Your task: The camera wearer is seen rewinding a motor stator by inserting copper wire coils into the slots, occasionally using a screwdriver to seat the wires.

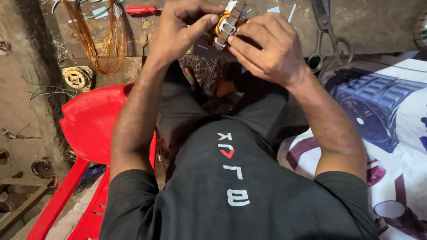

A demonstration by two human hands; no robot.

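Copper-wound small motor core [229,24] sits top centre, tilted upward to the right, pinched between both hands: left hand [183,26] and right hand [272,48] gripping it equally close.

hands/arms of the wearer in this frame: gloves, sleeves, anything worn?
Both hands are bare: the left hand and right hand show no gloves, rings, watch or wristbands. The forearms are uncovered up to the short sleeves of a black T-shirt, which end above the elbows. The shirt carries white lettering with one red mark on the chest. No tape, bandages or cables on either arm.
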